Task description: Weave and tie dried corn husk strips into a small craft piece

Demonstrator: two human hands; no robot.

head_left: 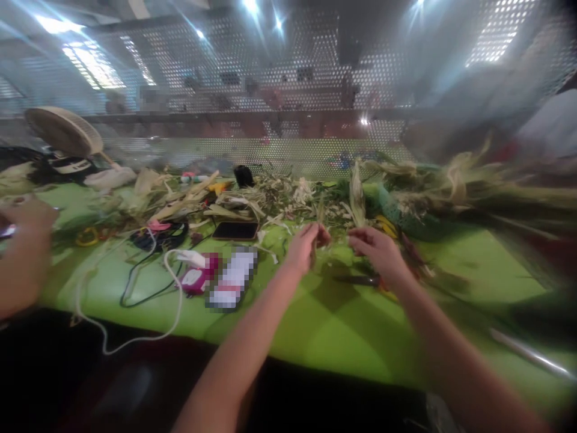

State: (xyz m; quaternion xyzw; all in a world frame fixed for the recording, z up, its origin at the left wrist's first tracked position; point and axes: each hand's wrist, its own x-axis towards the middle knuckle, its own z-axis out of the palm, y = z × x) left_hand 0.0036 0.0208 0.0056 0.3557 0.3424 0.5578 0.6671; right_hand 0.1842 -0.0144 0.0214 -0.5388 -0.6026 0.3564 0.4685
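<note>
My left hand is closed above the green table, its fingers curled round a thin strip of dry husk that sticks up past them. To its right, my right hand has its fingers pinched together; what they hold, if anything, is too blurred to make out. A pale upright corn husk shows just above the right fingertips, and I cannot tell whether it is touched. Under the right hand lie scissors with a dark blade and an orange-yellow handle. Loose husk scraps are heaped beyond both hands.
A dark phone, a pixelated lit phone and a magenta box with a white cable lie left. A green basket and husk bundle stand right. Another person's hand is far left.
</note>
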